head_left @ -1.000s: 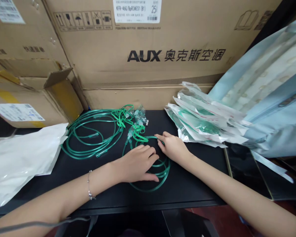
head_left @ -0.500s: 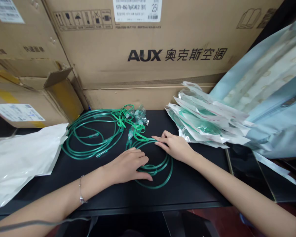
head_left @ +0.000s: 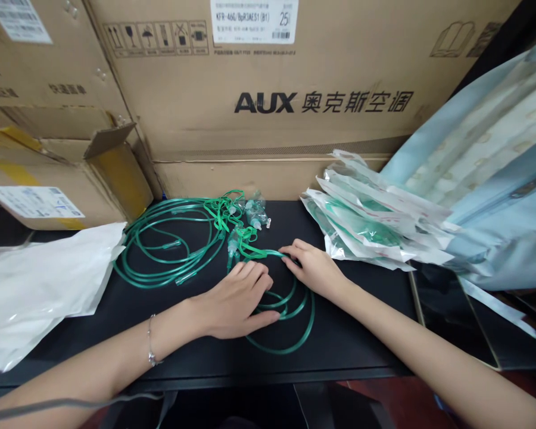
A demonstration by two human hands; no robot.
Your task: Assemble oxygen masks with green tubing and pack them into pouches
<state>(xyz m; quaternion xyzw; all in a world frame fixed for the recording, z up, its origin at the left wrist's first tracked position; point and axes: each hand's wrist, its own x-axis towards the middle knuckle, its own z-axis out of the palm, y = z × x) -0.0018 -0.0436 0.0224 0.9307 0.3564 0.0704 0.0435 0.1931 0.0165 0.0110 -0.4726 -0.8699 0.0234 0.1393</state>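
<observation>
On the black tabletop lies a small coil of green clear tubing (head_left: 313, 316) with a green strap (head_left: 252, 251) and clear plastic fittings (head_left: 233, 239) at its far end. My left hand (head_left: 239, 298) rests over the coil's left side, its fingers bent and its thumb stretched apart; its palm side is hidden. At the coil's upper right, my right hand (head_left: 317, 268) pinches the tubing between thumb and fingertips. A larger green tubing coil (head_left: 149, 285) lies to the left, with tangled green straps and a small clear plastic piece (head_left: 256, 211) beside it.
A pile of clear-and-white packets (head_left: 375, 214) sits at right, beside a light blue bag (head_left: 495, 238) and a dark flat panel (head_left: 451, 316). White bags (head_left: 49, 280) and an open carton (head_left: 49, 173) are at left. A large cardboard box (head_left: 268, 149) stands behind.
The small coil's loops have shifted and spread slightly toward the front edge. My left hand's fingers and thumb have moved a little to the right. My right hand stays at the tubing.
</observation>
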